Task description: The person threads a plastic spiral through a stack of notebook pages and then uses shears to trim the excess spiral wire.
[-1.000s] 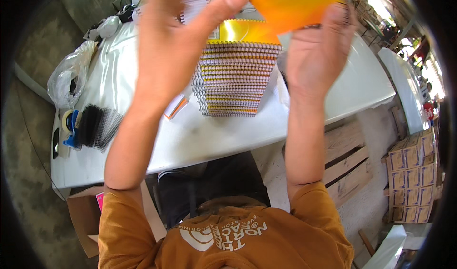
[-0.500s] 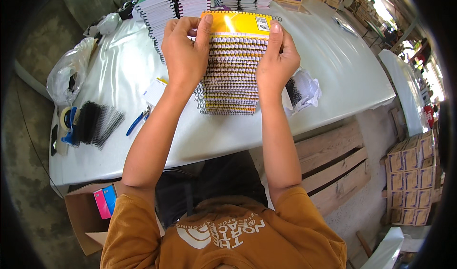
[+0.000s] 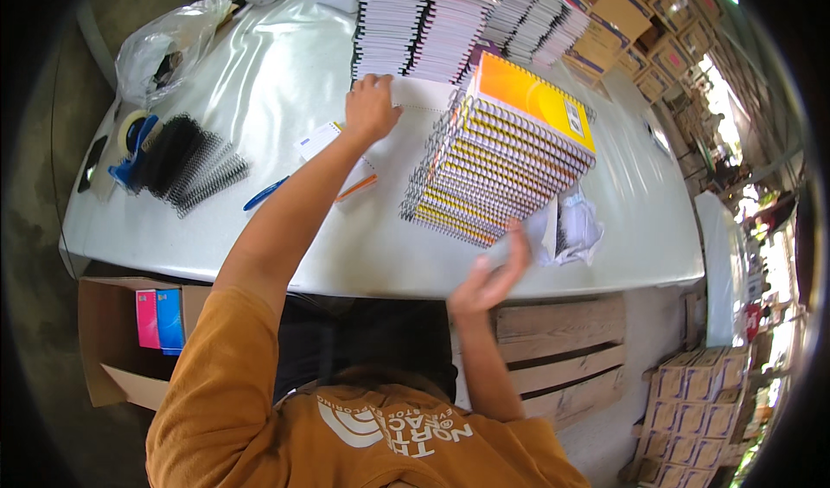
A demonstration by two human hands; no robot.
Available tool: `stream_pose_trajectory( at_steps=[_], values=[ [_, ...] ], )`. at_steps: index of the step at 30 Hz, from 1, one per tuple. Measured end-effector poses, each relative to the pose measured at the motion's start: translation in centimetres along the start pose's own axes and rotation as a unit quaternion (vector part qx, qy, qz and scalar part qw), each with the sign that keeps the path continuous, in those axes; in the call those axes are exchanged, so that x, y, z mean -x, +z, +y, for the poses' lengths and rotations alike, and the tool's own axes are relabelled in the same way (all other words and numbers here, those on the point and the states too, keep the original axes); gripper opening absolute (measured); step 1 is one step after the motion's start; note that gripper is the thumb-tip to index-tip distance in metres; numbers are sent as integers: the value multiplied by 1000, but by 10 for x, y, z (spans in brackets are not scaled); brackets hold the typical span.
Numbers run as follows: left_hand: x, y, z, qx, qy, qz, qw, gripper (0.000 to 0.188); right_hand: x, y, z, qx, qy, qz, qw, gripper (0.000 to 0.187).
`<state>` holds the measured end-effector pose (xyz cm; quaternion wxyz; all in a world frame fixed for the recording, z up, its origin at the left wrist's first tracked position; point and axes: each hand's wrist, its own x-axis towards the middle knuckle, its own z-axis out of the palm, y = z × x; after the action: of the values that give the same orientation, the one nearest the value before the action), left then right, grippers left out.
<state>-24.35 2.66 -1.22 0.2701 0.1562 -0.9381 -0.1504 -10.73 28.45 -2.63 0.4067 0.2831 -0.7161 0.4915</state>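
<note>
A tall stack of yellow-covered spiral notebooks [image 3: 519, 142] stands on the white-covered table, its wire coils facing me. My left hand [image 3: 372, 108] reaches past its left side, fingers curled over the edge of a white punched paper block [image 3: 424, 95]. How thick that block is stays hidden behind the stack. My right hand [image 3: 494, 274] is raised near the front of the stack, fingers apart and holding nothing. Beside my left forearm lie a small white pad [image 3: 318, 140], an orange-edged pad [image 3: 357, 187] and a blue-handled tool [image 3: 264, 192].
Black wire coils [image 3: 181, 159] lie at the left near a blue tape dispenser [image 3: 130, 172]. Thick bound books [image 3: 389, 30] stand at the back. Crumpled white paper [image 3: 577, 227] sits right of the stack. An open carton [image 3: 108, 341] stands below the table's left edge.
Both hands have let go of the yellow notebook stack. My left hand has moved to the white paper; my right has dropped toward me. The view has shifted.
</note>
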Motion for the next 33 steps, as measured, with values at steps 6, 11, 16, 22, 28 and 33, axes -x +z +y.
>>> stream_pose_trajectory(
  at_steps=[6,11,16,22,28,33],
  values=[
    [-32,30,-4,-114,168,87,975,42,42,33,-1,31,-33,-103,994,38],
    [-40,35,-8,-134,208,90,965,23,41,36,-3,53,-35,-96,993,29],
    [-32,-30,-8,8,213,-132,968,18,45,31,5,48,-31,-107,993,28],
    [67,-110,-83,-44,210,-324,922,57,45,36,0,27,-42,-128,990,31],
    [145,-120,-83,-43,276,-169,945,45,44,39,-1,-39,65,-174,982,24],
    [175,-152,-75,29,259,-80,962,41,23,32,-31,-467,601,-223,609,28]
  ],
)
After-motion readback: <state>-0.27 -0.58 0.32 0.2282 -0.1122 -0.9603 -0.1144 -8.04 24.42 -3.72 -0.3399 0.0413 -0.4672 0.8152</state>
